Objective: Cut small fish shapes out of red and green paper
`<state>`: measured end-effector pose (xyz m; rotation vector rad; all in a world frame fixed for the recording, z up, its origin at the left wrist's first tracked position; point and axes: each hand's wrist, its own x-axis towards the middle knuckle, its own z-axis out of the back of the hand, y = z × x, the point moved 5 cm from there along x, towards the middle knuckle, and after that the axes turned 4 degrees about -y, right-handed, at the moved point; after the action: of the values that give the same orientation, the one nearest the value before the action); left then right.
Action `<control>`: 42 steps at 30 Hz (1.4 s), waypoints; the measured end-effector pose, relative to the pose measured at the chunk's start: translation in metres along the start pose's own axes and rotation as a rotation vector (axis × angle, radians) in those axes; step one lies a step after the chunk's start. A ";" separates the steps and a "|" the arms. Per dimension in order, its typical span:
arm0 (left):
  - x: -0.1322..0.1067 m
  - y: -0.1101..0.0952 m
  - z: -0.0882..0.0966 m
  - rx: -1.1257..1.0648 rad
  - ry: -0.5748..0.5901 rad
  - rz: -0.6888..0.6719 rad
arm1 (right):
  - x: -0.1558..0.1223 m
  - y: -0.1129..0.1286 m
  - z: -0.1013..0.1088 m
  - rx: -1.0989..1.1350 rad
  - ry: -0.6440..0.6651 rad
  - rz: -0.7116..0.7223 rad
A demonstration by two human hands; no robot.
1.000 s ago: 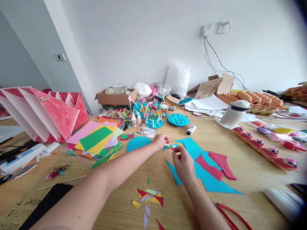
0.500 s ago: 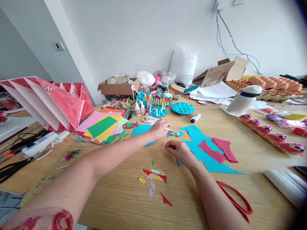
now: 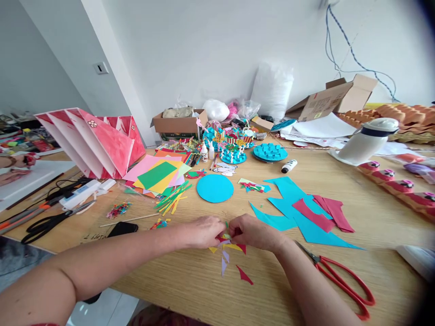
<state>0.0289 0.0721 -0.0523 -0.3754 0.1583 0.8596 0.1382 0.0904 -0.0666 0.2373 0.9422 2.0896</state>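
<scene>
My left hand (image 3: 208, 232) and my right hand (image 3: 254, 232) meet over a small heap of coloured paper scraps (image 3: 233, 247) at the middle of the table. Both have their fingertips pinched together on the scraps; the exact pieces between the fingers are partly hidden. Loose lilac and red slivers (image 3: 244, 274) lie just nearer to me. Beyond the hands a blue paper circle (image 3: 215, 188) lies flat. Cut blue paper (image 3: 288, 194) with dark red pieces (image 3: 313, 214) on it spreads to the right. Red-handled scissors (image 3: 343, 276) rest beside my right forearm.
A stack of coloured paper (image 3: 159, 174), glue bottles (image 3: 204, 153) and decorated blue discs (image 3: 270, 152) stand farther back. Black scissors (image 3: 56, 222) and a phone (image 3: 123, 228) lie left. A white jug (image 3: 369, 140) stands right. Another person's hands (image 3: 18, 167) show at far left.
My left hand has come back from the blue circle, uncovering it, down to the scraps. My right hand has moved nearer and joined it there. The view has turned slightly left.
</scene>
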 end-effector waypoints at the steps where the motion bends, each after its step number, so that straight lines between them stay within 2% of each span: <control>1: 0.001 0.001 -0.001 -0.012 0.001 0.011 | 0.000 -0.002 -0.001 0.008 0.004 -0.002; 7: 0.006 0.009 -0.002 -0.110 0.038 0.056 | -0.003 -0.002 0.003 0.097 0.034 0.008; 18: 0.004 0.015 0.014 -0.435 0.083 0.073 | -0.009 0.008 0.015 0.212 0.049 -0.002; 21: 0.002 0.017 0.015 -0.525 0.061 0.081 | -0.009 0.009 0.017 0.222 0.028 0.006; 30: 0.004 0.024 0.009 -0.608 -0.047 0.124 | -0.007 0.005 0.022 0.259 -0.070 0.012; 34: 0.005 0.026 0.006 -0.693 -0.076 0.152 | -0.006 0.001 0.020 0.292 -0.071 0.014; 39: 0.006 0.026 0.002 -0.874 -0.048 0.214 | -0.006 -0.003 0.018 0.351 -0.051 -0.002; 42: 0.007 0.026 0.003 -0.961 -0.086 0.249 | -0.006 -0.003 0.017 0.400 -0.032 -0.019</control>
<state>0.0132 0.0934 -0.0585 -1.2310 -0.3153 1.1633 0.1520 0.0963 -0.0562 0.4630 1.3326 1.8588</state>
